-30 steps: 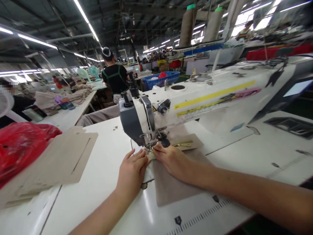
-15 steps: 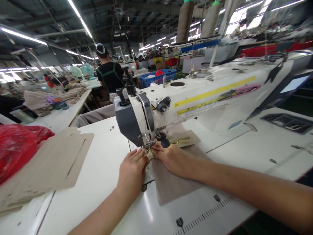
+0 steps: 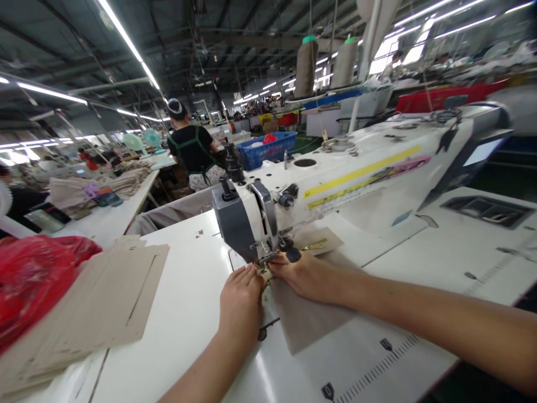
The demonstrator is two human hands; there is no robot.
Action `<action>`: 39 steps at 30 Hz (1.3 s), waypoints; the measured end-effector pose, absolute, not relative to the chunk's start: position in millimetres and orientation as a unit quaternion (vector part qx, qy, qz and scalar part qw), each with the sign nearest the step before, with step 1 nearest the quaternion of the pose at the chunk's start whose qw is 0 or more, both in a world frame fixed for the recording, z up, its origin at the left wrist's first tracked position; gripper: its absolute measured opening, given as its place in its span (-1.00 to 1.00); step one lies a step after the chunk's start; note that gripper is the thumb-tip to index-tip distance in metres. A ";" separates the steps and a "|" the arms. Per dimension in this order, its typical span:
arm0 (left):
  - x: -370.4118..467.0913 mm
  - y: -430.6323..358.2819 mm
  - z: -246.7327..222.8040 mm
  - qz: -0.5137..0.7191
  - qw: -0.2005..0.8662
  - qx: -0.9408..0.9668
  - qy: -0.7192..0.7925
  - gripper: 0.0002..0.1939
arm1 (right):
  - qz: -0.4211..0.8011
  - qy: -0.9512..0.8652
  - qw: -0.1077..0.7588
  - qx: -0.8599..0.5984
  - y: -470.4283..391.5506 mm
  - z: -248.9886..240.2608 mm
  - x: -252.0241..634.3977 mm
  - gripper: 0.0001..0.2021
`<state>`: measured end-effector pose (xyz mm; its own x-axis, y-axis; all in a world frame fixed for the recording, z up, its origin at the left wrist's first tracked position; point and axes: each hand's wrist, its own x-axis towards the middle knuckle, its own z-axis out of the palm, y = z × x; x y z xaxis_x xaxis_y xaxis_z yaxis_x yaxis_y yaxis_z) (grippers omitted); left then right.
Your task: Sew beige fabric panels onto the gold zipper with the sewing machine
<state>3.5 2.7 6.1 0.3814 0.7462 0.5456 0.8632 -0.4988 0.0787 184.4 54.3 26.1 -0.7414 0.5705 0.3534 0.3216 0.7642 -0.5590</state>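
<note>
A taupe fabric piece (image 3: 308, 322) lies flat under the needle end of a white sewing machine (image 3: 262, 224). My left hand (image 3: 242, 296) rests left of the presser foot, its fingers together and bent down at the fabric's edge. To the right of the foot, my right hand (image 3: 304, 277) presses and pinches the same piece, thumb and fingers closed. A zipper with gold-coloured teeth (image 3: 314, 245) shows on the fabric behind my right hand. The needle and the fingertips beside it are partly hidden by the machine's parts.
At the left lies a stack of beige slotted pieces (image 3: 138, 296), partly under a red plastic bag (image 3: 42, 280). Ruler marks (image 3: 373, 361) run along the table's front edge. A co-worker (image 3: 191, 145) sits ahead near a blue crate (image 3: 268, 150). Thread cones (image 3: 306, 66) stand behind the machine.
The camera view has shifted and tilted, so the machine head and both hands appear farther right and slightly lower. Both hands keep their places beside the presser foot.
</note>
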 end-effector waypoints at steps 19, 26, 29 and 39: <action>5.2 2.8 8.1 -0.279 0.092 -0.816 -0.499 -0.88 | 0.154 -0.935 0.200 -0.250 54.3 31.6 179.6 -0.67; 1.9 0.3 3.9 -0.289 0.087 -0.818 -0.489 -0.82 | 0.148 -0.933 0.239 -0.226 53.6 24.2 184.0 -0.73; 1.3 -1.8 4.3 -0.291 0.080 -0.819 -0.487 -0.81 | 0.151 -0.928 0.256 -0.224 53.6 20.2 184.7 -0.72; -2.7 -1.8 11.0 -0.276 0.070 -0.789 -0.544 -0.77 | 0.067 -0.908 0.240 -0.336 51.5 10.7 184.7 -0.66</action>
